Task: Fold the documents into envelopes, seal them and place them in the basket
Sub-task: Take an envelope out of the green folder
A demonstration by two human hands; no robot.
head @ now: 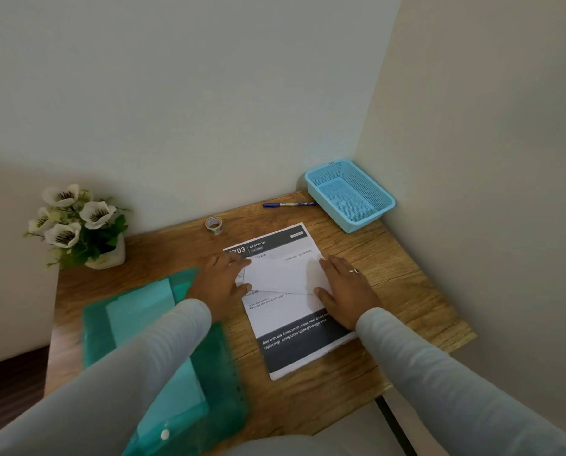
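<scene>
The fingers of the left hand (220,281) are lying straight and slightly spread, pressing flat on the 9 o'clock end of a white paper envelope (280,278), with the thumb touching its near edge; nothing is being pinched. The right hand (344,287) is mirroring this at the 3 o'clock end, fingers straight and close together, palm down.

The envelope is lying crosswise, seams up, on the middle of a white printed sheet with dark bands (294,327), which is lying flat and unfolded on the wooden table (390,268).

To me this is looking like the start of the first round: the envelope is being measured against the sheet before any fold. The next move is likely calling for the envelope to be set aside and a short edge of the sheet lifted and creased to fit.

Further out, a clear tape roll (214,225) is sitting at 11 o'clock, a blue marker pen (289,204) at 12, and the light-blue mesh plastic basket (382,205) at 2 in the corner, no envelope showing inside. A translucent green plastic folder (222,373) is lying at 8 o'clock.
</scene>
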